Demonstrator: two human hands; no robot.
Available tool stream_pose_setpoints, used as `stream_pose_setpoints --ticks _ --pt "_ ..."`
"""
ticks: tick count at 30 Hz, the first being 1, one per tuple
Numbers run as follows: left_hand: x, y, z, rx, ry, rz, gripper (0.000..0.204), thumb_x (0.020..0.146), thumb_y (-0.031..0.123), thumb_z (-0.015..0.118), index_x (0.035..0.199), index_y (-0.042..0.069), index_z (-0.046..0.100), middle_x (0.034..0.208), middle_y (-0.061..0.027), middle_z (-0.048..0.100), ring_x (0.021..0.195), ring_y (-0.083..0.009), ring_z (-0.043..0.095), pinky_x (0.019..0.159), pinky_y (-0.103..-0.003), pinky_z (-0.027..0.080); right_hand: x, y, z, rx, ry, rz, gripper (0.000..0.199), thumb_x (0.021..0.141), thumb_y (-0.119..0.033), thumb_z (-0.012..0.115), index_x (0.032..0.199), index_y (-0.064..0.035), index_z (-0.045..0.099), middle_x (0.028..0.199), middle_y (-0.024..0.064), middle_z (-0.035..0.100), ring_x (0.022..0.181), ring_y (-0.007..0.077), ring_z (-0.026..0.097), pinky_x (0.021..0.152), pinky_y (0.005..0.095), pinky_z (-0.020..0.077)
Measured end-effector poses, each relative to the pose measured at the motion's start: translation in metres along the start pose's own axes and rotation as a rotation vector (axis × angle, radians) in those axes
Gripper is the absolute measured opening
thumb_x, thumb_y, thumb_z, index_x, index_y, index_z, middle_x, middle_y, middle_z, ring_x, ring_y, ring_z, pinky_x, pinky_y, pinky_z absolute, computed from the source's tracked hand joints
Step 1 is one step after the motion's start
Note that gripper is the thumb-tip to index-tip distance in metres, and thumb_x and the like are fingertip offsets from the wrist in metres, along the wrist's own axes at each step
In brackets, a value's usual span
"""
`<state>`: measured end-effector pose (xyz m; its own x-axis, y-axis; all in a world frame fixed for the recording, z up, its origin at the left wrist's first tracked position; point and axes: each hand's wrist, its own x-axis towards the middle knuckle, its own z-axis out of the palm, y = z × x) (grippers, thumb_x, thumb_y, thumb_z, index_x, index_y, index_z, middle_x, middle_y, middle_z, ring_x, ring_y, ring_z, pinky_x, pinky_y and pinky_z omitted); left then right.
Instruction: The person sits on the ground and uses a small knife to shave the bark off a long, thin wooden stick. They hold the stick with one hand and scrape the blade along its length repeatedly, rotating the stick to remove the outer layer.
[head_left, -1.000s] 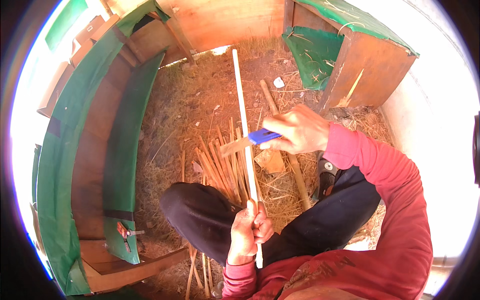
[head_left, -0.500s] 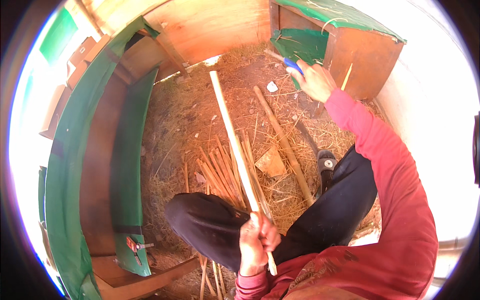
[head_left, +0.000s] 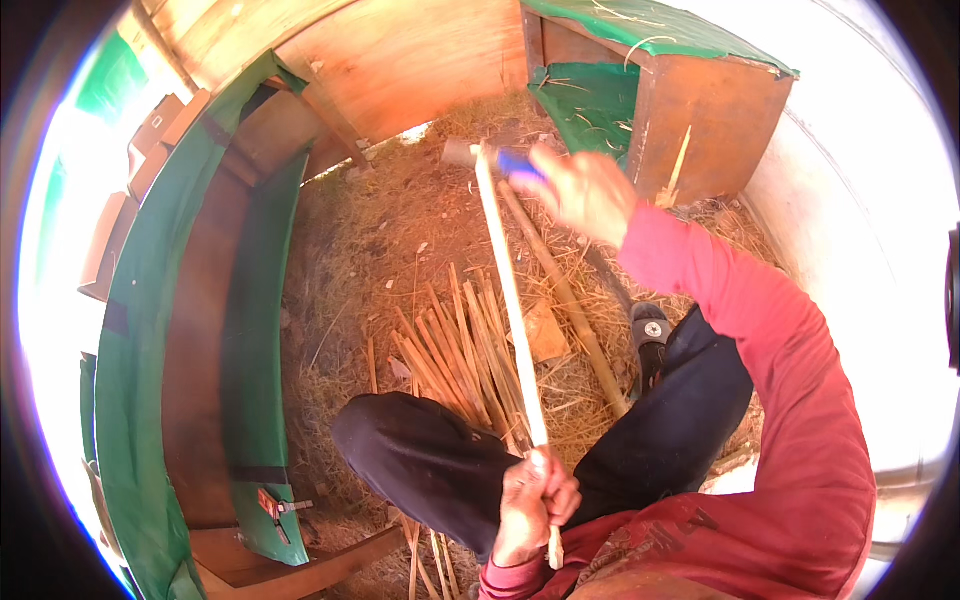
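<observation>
One long green-covered wooden shelf (head_left: 145,350): lines the left side.
Split brown wooden strips (head_left: 450,360): fanned on the straw-strewn ground (head_left: 340,250).
Long pale wooden stick (head_left: 511,300): slants above the strips.
Left hand (head_left: 537,500): fingers curled tightly around the stick's near end.
Right hand (head_left: 585,195): blurred, gripping a blue-handled knife (head_left: 520,166).
Grey blade (head_left: 459,153): at the stick's far tip; contact unclear.

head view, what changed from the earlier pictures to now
The right hand, holding the blue-handled knife, went from about mid-length on the pale stick out to its right, then back to the stick's far tip. Nothing was let go. The left hand still grips the stick's near end; the wood strips lie as before.
</observation>
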<state>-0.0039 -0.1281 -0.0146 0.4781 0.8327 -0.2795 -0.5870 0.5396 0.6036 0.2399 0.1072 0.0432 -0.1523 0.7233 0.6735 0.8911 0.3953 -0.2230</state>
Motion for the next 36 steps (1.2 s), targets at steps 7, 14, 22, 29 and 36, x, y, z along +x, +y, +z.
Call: stream_pose_setpoints --ticks 7,14,22,29,36 --pt "0.011 -0.001 -0.005 0.248 0.118 0.108 0.041 0.105 0.035 0.039 0.075 0.007 0.043 0.055 0.0013 0.031 0.043 -0.0071 0.024 0.038 -0.024 0.018 0.002 0.036 -0.009 0.119 -0.014 0.272 0.038 0.098 -0.041 0.053 0.097 -0.0031 0.056 0.055 0.0226 0.053 0.053 0.0435 0.055 0.047 0.0475 0.0417" --pt "0.024 0.004 -0.014 0.352 0.139 0.172 0.043 0.105 0.036 0.038 0.076 0.006 0.046 0.053 0.0034 0.031 0.043 -0.0054 0.022 0.039 -0.023 0.018 -0.022 -0.037 -0.002 1.155 -0.279 0.311 0.025 0.096 -0.033 0.063 0.103 -0.0085 0.063 0.066 -0.008 0.045 0.051 0.0012 0.039 0.044 0.0203 0.0302" --pt "0.042 -0.035 -0.037 0.555 0.02 0.135 0.04 0.105 0.033 0.04 0.074 0.008 0.043 0.058 0.004 0.033 0.049 -0.0056 0.028 0.044 -0.023 0.025 -0.016 -0.045 -0.021 1.349 -0.127 0.641 0.039 0.095 -0.044 0.06 0.077 -0.0088 0.062 0.062 -0.0054 0.047 0.053 0.0035 0.044 0.046 0.0201 0.0349" --pt "0.048 -0.036 -0.04 0.648 0.088 0.11 0.038 0.105 0.032 0.043 0.076 0.008 0.048 0.061 0.0055 0.037 0.051 -0.0041 0.029 0.046 -0.022 0.025 -0.004 -0.02 -0.031 1.356 0.057 0.688 0.037 0.098 -0.042 0.055 0.084 -0.0087 0.061 0.059 -0.0099 0.036 0.048 0.0015 0.033 0.044 0.0206 0.0257" --pt "0.048 -0.032 -0.042 0.56 0.158 0.115 0.034 0.104 0.031 0.046 0.088 0.004 0.058 0.058 0.0086 0.034 0.05 -0.0026 0.028 0.046 -0.021 0.024 -0.01 -0.008 -0.024 1.29 -0.048 0.672 0.031 0.097 -0.039 0.059 0.099 -0.0084 0.061 0.06 -0.0108 0.036 0.048 -0.0004 0.031 0.043 0.0199 0.0263"
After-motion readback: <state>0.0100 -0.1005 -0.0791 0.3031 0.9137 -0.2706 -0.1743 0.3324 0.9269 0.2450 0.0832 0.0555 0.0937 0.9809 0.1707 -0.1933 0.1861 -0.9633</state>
